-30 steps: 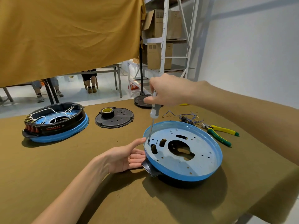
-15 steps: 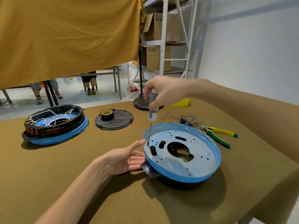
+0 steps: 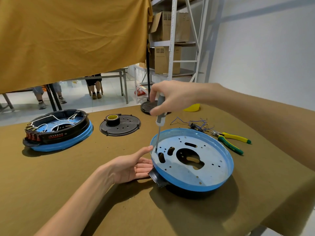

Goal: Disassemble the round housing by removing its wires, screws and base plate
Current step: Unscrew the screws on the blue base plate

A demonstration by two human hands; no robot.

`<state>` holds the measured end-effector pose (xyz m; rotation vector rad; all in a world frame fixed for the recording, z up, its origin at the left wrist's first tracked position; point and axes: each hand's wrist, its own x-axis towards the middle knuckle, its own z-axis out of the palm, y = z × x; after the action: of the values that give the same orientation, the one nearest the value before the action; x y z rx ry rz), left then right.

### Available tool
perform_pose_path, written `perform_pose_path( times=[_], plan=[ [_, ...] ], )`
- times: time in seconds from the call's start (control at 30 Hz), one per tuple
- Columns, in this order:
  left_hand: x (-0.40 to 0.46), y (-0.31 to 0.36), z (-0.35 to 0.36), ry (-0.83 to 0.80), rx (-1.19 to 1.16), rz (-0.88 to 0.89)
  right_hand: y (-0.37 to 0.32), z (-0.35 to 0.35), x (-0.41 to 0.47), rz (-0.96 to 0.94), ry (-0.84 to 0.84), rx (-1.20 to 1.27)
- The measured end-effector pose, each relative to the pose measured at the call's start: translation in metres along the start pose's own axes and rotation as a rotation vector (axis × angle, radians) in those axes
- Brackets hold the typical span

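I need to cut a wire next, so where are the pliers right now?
The pliers lie on the table at right, just beyond the housing, beside the loose wires.

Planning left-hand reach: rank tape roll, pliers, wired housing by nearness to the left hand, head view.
From the left hand:
1. Tape roll, straight beyond it on the black disc.
2. Wired housing, far left.
3. Pliers, right, past the blue base plate.
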<state>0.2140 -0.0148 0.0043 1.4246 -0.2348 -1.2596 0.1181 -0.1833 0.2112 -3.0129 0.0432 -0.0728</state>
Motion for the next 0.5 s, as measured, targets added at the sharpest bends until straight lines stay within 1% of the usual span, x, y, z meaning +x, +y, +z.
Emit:
perform_pose_path(
  times=[0.07, 0.1, 0.13, 0.23, 0.3, 0.37, 0.43, 0.47, 0.5],
  plan=[
    [0.0, 0.0, 0.0, 0.008, 0.005, 0.005, 0.001, 0.009, 0.002, 0.058, 0.14, -0.262],
    [0.0, 0.0, -0.001, 0.008, 0.011, 0.007, 0.002, 0.011, 0.003, 0.055, 0.181, -0.327],
    [0.001, -0.001, -0.001, 0.005, 0.015, 0.007, 0.002, 0.012, 0.004, 0.039, 0.178, -0.319],
    [0.001, -0.001, 0.0, 0.003, 0.01, 0.009, -0.001, 0.0, 0.005, -0.02, 0.027, -0.034],
    [0.0, -0.001, 0.0, 0.009, 0.009, 0.009, -0.004, -0.006, 0.003, -0.049, -0.047, 0.046],
    [0.0, -0.001, 0.001, 0.007, 0.008, 0.005, -0.004, -0.001, 0.003, -0.012, -0.012, -0.034],
    [-0.001, -0.001, 0.001, 0.0, 0.013, 0.01, -0.002, 0.007, 0.005, 0.053, 0.119, -0.254],
    [-0.001, -0.001, 0.001, -0.001, 0.018, 0.013, -0.001, 0.01, 0.006, 0.059, 0.169, -0.32],
    [-0.001, -0.001, 0.001, -0.001, 0.021, 0.014, -0.001, 0.011, 0.008, 0.041, 0.171, -0.325]
  ],
)
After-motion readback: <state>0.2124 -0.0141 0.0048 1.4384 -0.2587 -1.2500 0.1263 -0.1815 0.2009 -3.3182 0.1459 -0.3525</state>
